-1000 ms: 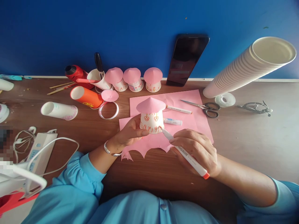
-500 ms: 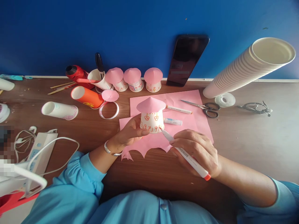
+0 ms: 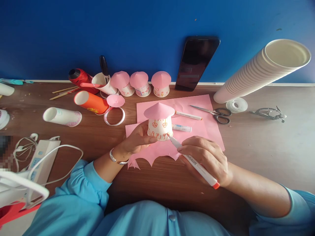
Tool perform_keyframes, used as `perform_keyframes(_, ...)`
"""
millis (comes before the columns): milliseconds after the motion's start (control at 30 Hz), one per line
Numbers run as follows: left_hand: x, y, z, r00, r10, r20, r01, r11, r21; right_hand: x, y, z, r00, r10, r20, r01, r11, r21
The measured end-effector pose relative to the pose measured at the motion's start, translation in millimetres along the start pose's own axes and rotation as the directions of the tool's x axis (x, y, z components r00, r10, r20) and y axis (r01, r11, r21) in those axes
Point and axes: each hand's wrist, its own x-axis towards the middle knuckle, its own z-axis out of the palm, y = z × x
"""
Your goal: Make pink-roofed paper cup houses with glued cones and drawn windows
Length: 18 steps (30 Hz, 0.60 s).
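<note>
A right hand (image 3: pixel 208 157) and its orange-ended marker (image 3: pixel 202 172) have slid slightly leftward since the earlier frame, while the left hand (image 3: pixel 137 137) and the pink-roofed paper cup (image 3: pixel 159 127) it grips stay almost in place. The cup is held upright above sheets of pink paper (image 3: pixel 214 133), thumb low on its side. The right hand pinches the marker in a writing grip, tip at the cup's lower right side, where orange-red figures ring the base.

The step in hand appears to be drawing that lower band; the next stroke would call for a steady cup and a light touch.

Behind, three pink-roofed cups (image 3: pixel 161 82) line the blue wall (image 3: pixel 137 32). A white cup (image 3: pixel 109 88) beside them appears to hold a black marker (image 3: pixel 104 65). An orange cup (image 3: pixel 92 102) and a pink-patterned cup (image 3: pixel 65 117) show open mouths; whether they stand or lie, and what is inside, cannot be told. At right, white paper cups nest in a tall stack (image 3: pixel 251 77), the top one showing no contents.
</note>
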Motion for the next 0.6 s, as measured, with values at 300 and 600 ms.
perform_keyframes(300, 0.5, 1.9, 2.0, 0.999, -0.003, -0.044, 0.003, 1.0, 0.012, 2.0, 0.7, -0.6, 1.0, -0.026, 0.018, 0.026, 1.0, 0.016)
perform_keyframes(600, -1.2, 0.3, -1.3, 0.994, -0.036, -0.103, 0.04, 0.999, 0.029, 2.9, -0.2, 0.1, 1.0, -0.017, -0.004, 0.017, 1.0, 0.001)
